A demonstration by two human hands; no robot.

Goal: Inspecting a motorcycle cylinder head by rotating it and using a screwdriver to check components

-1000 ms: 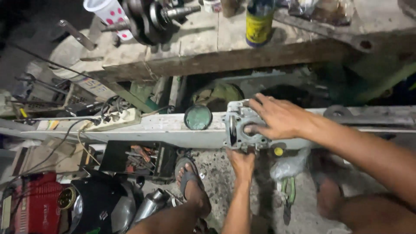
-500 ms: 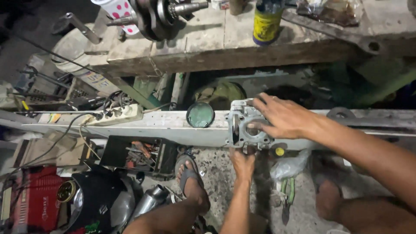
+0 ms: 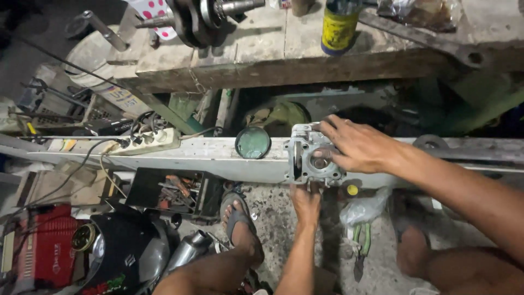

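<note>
1. Workshop, seen from above: a person's right hand (image 3: 357,146) lies palm-down, fingers spread flat over the top and far side of a grey metal engine cylinder block (image 3: 312,161), pressing it in place rather than pinching it.
2. The block sits on a long pale metal beam (image 3: 191,155) running left to right, just right of a round green-tinted lens (image 3: 253,142) that also rests on the beam.
3. Left hand (image 3: 306,201) comes up from below, touching the block's near underside; fingers curl toward the casting, but whether they close on a part or a tool can't be told, since the hand's back hides them.
4. Step in hand, by the look of it: steadying the block w/ the right while the left works at its lower face.
5. Next move likely calls for steady downward pressure from the right hand so the block won't slide off the narrow beam, plus a sure left-hand hold.
6. Nearby: white power strip (image 3: 146,140) on the beam at left, open tool tray (image 3: 169,191) below, yellow can (image 3: 339,27) on the wooden bench (image 3: 284,60) beyond.
</note>
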